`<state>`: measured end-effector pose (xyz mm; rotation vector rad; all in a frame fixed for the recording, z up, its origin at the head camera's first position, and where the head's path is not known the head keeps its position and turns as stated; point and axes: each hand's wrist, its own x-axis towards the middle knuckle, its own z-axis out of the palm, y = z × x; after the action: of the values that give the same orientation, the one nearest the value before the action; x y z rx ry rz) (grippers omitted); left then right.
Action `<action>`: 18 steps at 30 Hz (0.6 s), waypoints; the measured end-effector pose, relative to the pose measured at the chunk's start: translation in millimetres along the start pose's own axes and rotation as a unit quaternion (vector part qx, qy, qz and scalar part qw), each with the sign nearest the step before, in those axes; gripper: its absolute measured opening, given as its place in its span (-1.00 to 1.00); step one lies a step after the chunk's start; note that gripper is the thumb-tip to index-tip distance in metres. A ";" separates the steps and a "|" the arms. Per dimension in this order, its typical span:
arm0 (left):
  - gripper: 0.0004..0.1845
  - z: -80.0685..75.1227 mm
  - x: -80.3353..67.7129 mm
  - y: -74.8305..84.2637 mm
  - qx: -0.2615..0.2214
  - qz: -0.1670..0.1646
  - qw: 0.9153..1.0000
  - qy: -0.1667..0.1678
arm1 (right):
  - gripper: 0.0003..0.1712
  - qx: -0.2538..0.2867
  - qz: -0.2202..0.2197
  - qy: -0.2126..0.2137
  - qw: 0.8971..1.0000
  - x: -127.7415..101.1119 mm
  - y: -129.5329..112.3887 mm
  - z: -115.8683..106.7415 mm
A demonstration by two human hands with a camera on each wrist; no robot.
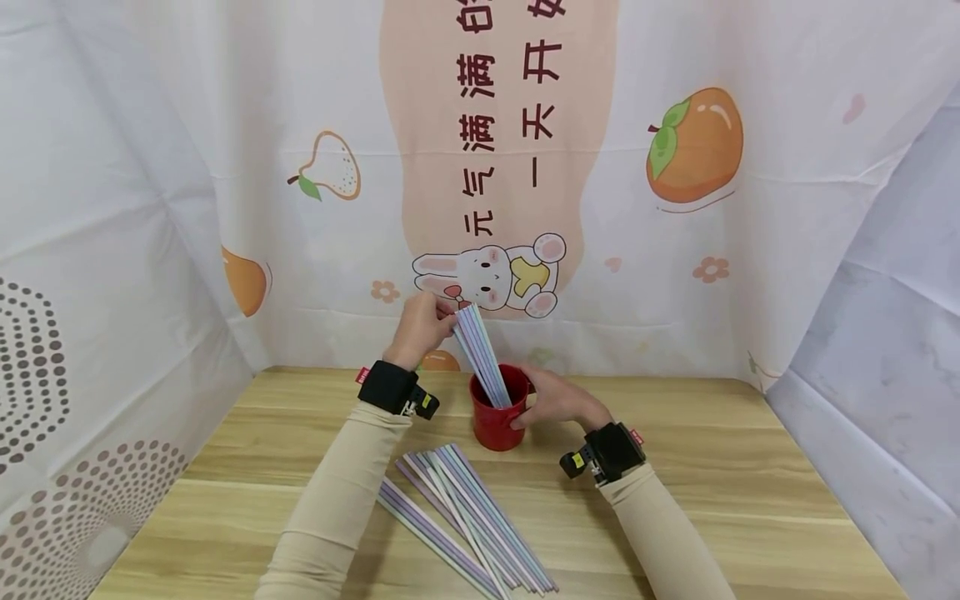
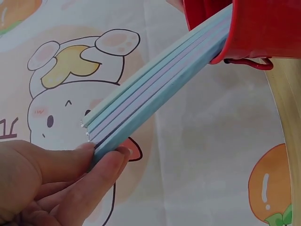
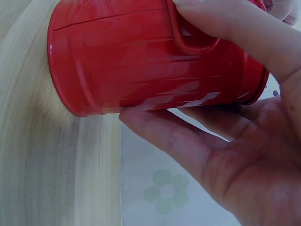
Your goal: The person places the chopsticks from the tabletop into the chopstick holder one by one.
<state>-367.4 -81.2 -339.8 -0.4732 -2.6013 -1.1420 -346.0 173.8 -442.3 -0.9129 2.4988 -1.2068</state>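
Observation:
My left hand [image 1: 422, 327] pinches the upper end of a bundle of long, thin pastel sticks [image 1: 480, 352] between thumb and fingers. The bundle leans left, its lower end inside a small red metal bucket [image 1: 495, 429] on the table. Blue, lilac and pale green sticks [image 2: 160, 84] lie side by side in the left wrist view. My right hand [image 1: 557, 398] grips the bucket from the right, the thumb by a looped handle [image 3: 195, 44] and the fingers along the far side. The sticks' lower ends are hidden in the bucket.
More pastel sticks [image 1: 472, 517] lie in a loose, fanned pile on the wooden table [image 1: 720, 467], between my forearms and in front of the bucket. A white printed cloth [image 1: 330, 250] hangs behind the table's back edge. Pale cloth also stands on both sides.

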 end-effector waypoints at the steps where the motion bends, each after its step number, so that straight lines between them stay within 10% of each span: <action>1: -0.85 -0.9 -1.2 -0.8 0.001 0.001 1.000 -0.006 | 0.05 0.001 0.001 0.000 1.000 -0.3 0.1 0.8; 11: -0.63 -31.4 -21.0 -9.2 0.039 -0.058 0.988 -0.135 | 0.04 -0.003 -0.011 0.002 1.000 -1.2 -0.7 3.9; 18: -0.66 -34.9 -36.1 -24.3 -0.011 -0.124 0.950 -0.286 | 0.00 -0.001 -0.025 0.003 1.000 -0.9 -0.7 2.2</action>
<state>-340.3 -129.6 -346.0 -0.5631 -3.2268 -1.2586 -344.0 172.7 -443.2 -0.9797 2.4951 -1.2250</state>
